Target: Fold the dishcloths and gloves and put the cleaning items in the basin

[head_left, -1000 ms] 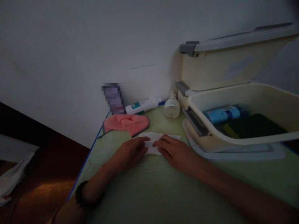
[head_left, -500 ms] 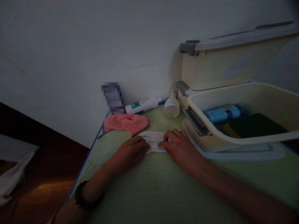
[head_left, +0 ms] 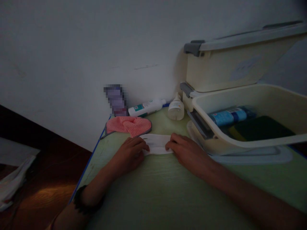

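Observation:
A flat, folded white cloth (head_left: 157,144) lies across the green tabletop between my hands. My left hand (head_left: 131,152), its fingers curled, grips the left end. At the right end my right hand (head_left: 185,151) pinches the cloth between thumb and fingers. Both ends are partly hidden under my fingers, and a thin slit shows near the upper left corner. Just beyond the white cloth, close to my left hand, a pink textured cloth (head_left: 127,124) with a dark edge sits crumpled.
A white bottle (head_left: 146,108) lies near the wall, with a clear pump bottle (head_left: 176,108) beside it. On the right, an open cream bin (head_left: 240,145) holds a blue package (head_left: 227,116) and a dark green scouring pad (head_left: 263,127). A lidded bin (head_left: 220,70) stands behind. A blurred phone-like object (head_left: 117,100) leans against the wall.
My left hand has shifted left and my right hand slightly right. More of the white cloth shows between them, and it looks flatter.

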Demonstrator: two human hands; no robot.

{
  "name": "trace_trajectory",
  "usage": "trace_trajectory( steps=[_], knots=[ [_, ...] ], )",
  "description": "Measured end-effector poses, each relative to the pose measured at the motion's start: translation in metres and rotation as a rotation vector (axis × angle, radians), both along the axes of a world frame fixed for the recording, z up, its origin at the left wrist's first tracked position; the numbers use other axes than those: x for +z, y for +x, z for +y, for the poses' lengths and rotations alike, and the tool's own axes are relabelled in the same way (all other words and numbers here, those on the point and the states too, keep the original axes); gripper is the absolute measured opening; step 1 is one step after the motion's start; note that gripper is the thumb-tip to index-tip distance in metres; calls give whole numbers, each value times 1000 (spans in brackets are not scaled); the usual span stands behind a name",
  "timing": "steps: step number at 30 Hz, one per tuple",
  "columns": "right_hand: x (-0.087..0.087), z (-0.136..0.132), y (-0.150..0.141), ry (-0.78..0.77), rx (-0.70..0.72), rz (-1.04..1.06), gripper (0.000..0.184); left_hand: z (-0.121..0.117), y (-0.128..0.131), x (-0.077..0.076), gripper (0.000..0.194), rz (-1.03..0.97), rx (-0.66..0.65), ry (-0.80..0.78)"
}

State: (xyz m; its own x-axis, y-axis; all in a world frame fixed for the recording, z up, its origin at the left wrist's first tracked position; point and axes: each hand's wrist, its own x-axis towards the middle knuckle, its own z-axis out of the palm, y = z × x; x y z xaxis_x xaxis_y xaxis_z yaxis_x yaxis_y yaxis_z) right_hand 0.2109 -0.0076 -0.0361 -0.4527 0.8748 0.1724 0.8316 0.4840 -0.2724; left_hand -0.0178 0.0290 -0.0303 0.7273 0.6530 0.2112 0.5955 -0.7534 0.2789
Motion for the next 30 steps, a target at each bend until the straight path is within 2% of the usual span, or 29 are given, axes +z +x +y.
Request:
trace_trajectory(
  steps=[4,7,11,19,23,30],
  knots=[
    [-4,4,4,-54,69,77,39,2,-4,1,25,-6,13,54],
    [-4,4,4,-87,108,120,42,-1,-1,1,24,-48,-83,48],
    [-5,4,3,-73,137,153,47,-5,6,-2,26,13,-192,7],
    [-5,10,7,18,48,61,28,-3,4,4,19,42,-108,-15],
    [-1,10,8,-6,99,14,25,-4,3,6,17,38,-99,-47],
    [0,1,3,-14,122,15,14,-3,4,-1,12,1,-74,-52]
  ],
)
